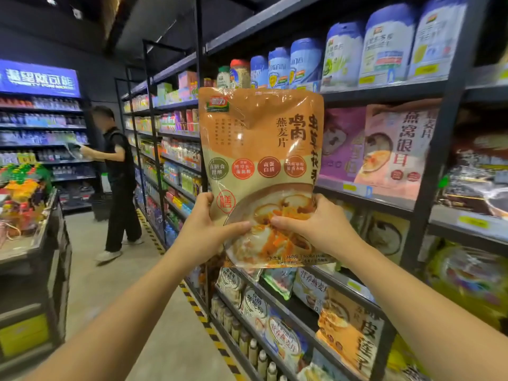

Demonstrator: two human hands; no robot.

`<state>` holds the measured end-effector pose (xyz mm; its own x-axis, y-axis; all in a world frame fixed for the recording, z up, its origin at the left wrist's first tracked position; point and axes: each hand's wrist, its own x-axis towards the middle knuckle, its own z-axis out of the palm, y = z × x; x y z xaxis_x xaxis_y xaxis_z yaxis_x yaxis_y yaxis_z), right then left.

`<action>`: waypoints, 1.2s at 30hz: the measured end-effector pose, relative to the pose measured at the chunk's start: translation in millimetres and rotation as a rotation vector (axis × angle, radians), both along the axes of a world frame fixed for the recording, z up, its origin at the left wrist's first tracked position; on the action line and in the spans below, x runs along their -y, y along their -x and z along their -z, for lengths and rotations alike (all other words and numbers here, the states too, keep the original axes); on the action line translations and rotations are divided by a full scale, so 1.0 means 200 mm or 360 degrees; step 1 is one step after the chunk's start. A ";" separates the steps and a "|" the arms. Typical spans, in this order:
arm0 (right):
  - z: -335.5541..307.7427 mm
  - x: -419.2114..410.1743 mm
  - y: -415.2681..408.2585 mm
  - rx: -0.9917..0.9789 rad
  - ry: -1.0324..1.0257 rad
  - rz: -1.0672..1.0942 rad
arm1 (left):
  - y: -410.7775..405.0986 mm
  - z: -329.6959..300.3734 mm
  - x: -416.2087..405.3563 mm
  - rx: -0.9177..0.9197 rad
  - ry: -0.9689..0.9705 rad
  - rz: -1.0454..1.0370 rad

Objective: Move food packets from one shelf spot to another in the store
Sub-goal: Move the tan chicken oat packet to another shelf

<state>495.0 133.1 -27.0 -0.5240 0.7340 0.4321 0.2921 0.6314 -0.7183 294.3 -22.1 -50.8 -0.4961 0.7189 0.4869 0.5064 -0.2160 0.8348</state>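
Head view: mid-carry, orange oatmeal packet [261, 160] gripped at lower edge by left hand [204, 229] and right hand [310, 226], next needing a free spot on shelf [365, 198]

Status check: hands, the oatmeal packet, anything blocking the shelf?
Left hand and right hand both grip the orange oatmeal packet, upright, off the shelf. Pink packet fills the middle tier. Nothing between.

Glossy, crinkled plastic on that orange packet [261, 166], catching the lights; dark matt metal shelving [437, 149]; smooth concrete-looking floor [154, 312].
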 end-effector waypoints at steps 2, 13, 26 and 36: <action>0.01 -0.09 0.10 0.0009 0.0008 0.0001 | 0.10 0.02 -0.09 0.0013 -0.0017 0.0010; -0.07 -0.76 0.81 0.0118 -0.0048 0.0012 | 0.79 -0.04 -0.72 0.0020 -0.0035 0.0002; -0.05 -1.37 1.57 0.0141 -0.0020 0.0052 | 1.63 0.00 -1.39 0.0033 0.0021 0.0050; -0.07 -1.58 2.27 0.0096 -0.0023 0.0277 | 2.45 -0.07 -1.76 -0.0079 0.0071 0.0215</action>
<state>41.9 448.8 -12.2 -0.4150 0.8096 0.4151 0.4399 0.5780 -0.6874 -194.8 329.7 -36.0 -0.3693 0.7989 0.4747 0.5161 -0.2485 0.8197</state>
